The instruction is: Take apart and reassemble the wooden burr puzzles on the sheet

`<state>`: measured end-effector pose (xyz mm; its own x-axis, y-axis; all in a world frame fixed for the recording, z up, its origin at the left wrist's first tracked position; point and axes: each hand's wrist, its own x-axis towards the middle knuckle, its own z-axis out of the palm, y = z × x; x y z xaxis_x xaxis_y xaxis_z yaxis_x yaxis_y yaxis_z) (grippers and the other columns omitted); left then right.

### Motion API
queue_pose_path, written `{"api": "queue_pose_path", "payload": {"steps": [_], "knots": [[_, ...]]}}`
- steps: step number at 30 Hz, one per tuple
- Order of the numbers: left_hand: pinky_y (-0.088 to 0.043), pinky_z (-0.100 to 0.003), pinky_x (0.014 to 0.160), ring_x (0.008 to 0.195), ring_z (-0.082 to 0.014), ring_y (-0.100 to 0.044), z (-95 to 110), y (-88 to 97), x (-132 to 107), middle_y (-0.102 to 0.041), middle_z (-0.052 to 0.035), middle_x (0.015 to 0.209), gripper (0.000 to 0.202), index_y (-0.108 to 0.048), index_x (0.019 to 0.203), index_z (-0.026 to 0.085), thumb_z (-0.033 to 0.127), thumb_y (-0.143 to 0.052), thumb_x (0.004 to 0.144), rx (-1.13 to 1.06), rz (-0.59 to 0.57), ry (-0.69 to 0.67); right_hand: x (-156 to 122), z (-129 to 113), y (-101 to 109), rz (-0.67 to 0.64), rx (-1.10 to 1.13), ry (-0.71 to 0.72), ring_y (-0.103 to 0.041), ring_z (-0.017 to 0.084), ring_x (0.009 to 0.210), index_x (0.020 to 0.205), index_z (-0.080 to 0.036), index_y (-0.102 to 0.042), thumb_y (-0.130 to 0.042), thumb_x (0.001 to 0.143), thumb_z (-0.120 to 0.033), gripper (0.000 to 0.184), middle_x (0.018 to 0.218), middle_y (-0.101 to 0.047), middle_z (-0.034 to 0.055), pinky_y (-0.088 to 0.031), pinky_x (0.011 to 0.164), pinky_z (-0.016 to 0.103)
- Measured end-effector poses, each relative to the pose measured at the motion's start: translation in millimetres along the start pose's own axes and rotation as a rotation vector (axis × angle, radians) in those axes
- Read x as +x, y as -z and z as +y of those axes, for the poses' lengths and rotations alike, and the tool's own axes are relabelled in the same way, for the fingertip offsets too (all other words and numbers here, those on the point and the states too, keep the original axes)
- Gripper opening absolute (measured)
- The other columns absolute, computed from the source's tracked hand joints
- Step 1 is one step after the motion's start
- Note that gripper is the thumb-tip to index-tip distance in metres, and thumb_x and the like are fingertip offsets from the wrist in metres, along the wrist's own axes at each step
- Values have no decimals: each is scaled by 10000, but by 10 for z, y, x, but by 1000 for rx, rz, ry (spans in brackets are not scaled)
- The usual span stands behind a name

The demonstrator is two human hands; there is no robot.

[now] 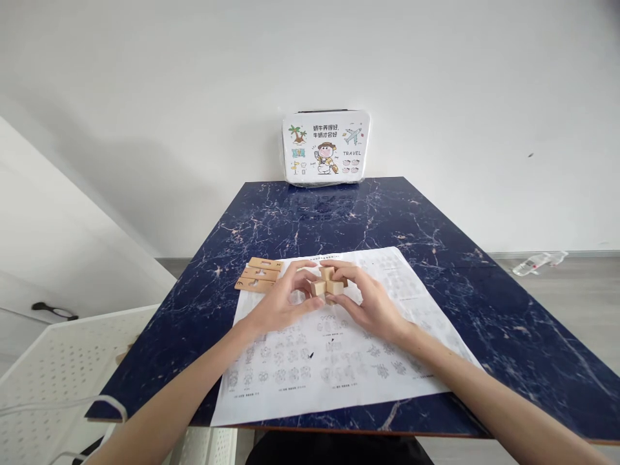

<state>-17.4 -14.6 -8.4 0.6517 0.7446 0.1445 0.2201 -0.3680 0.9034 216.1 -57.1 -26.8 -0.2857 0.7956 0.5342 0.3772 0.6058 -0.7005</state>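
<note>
Between my two hands is a wooden burr puzzle (334,287), made of pale interlocking blocks that stick out in several directions. My left hand (289,294) grips its left side, fingers behind and thumb in front. On the right, my right hand (369,298) pinches it the same way, with the index finger over the top. The fingers hide parts of the puzzle. Beneath lies a large white instruction sheet (300,403) printed with small diagrams. Flat wooden pieces (258,274) with cut-outs and numbers lie side by side at the sheet's upper left corner.
The dark blue marbled table (436,258) narrows toward the wall. A white cartoon-printed case (327,148) stands upright at its far edge. At the left is a white perforated surface (62,361) with a white cable (68,403). A clear plastic bottle (540,261) lies on the floor at right.
</note>
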Motion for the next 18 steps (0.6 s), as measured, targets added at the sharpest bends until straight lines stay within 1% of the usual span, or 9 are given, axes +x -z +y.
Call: {"api": "queue_pose_path", "payload": {"steps": [4, 6, 7, 8, 10, 13, 15, 18], "knots": [[-562, -492, 956, 1077, -278, -712, 63, 20, 30, -683, -113, 1237, 606, -549, 1365, 298, 671, -695, 910, -236, -155, 35, 8, -57, 4, 43, -5, 89, -615, 302, 1322, 1215, -312, -559, -612, 1040, -299, 183, 1475, -602, 80, -549, 1077, 580], [-561, -503, 973, 1099, -291, -710, 93, 29, 37, -698, -109, 1211, 601, -609, 1315, 286, 699, -702, 888, -313, -231, 43, 9, -77, 5, 58, -17, 106, -601, 306, 1325, 1192, -320, -592, -639, 1029, -322, 169, 1462, -585, 77, -545, 1084, 580], [-557, -509, 986, 1109, -295, -706, 103, 31, 37, -704, -106, 1197, 590, -632, 1290, 278, 698, -710, 882, -329, -251, 49, 10, -84, 5, 64, -24, 110, -605, 304, 1304, 1176, -322, -608, -652, 1023, -329, 159, 1446, -575, 79, -551, 1076, 572], [-551, -513, 1001, 1122, -299, -700, 109, 31, 36, -706, -104, 1193, 580, -647, 1271, 272, 689, -724, 875, -331, -246, 53, 11, -86, 3, 74, -33, 111, -609, 301, 1277, 1161, -322, -623, -664, 1015, -334, 152, 1421, -567, 83, -556, 1066, 564], [-540, -519, 1028, 1151, -304, -684, 107, 27, 34, -700, -102, 1209, 586, -655, 1271, 268, 658, -772, 849, -300, -181, 58, 14, -84, -2, 116, -69, 114, -616, 297, 1212, 1147, -322, -645, -690, 998, -345, 157, 1340, -563, 92, -564, 1040, 554], [-526, -529, 1070, 1195, -310, -664, 80, 13, 38, -677, -104, 1283, 687, -617, 1352, 293, 590, -859, 782, -211, -29, 53, 18, -71, -20, 150, -125, 104, -630, 283, 1087, 1191, -323, -644, -687, 998, -369, 203, 1178, -593, 90, -580, 960, 526], [-510, -533, 1104, 1233, -314, -650, 57, 2, 44, -671, -102, 1313, 726, -603, 1372, 308, 542, -895, 751, -153, 50, 31, 15, -64, -37, 126, -121, 65, -643, 263, 980, 1203, -302, -618, -647, 1020, -381, 202, 1065, -632, 75, -588, 881, 485], [-499, -536, 1126, 1253, -317, -645, 28, -8, 48, -675, -91, 1317, 726, -613, 1359, 319, 489, -924, 725, -87, 127, 6, 1, -60, -59, 79, -98, -18, -645, 233, 845, 1127, -265, -584, -584, 1048, -389, 148, 932, -664, 50, -573, 765, 417]]}}
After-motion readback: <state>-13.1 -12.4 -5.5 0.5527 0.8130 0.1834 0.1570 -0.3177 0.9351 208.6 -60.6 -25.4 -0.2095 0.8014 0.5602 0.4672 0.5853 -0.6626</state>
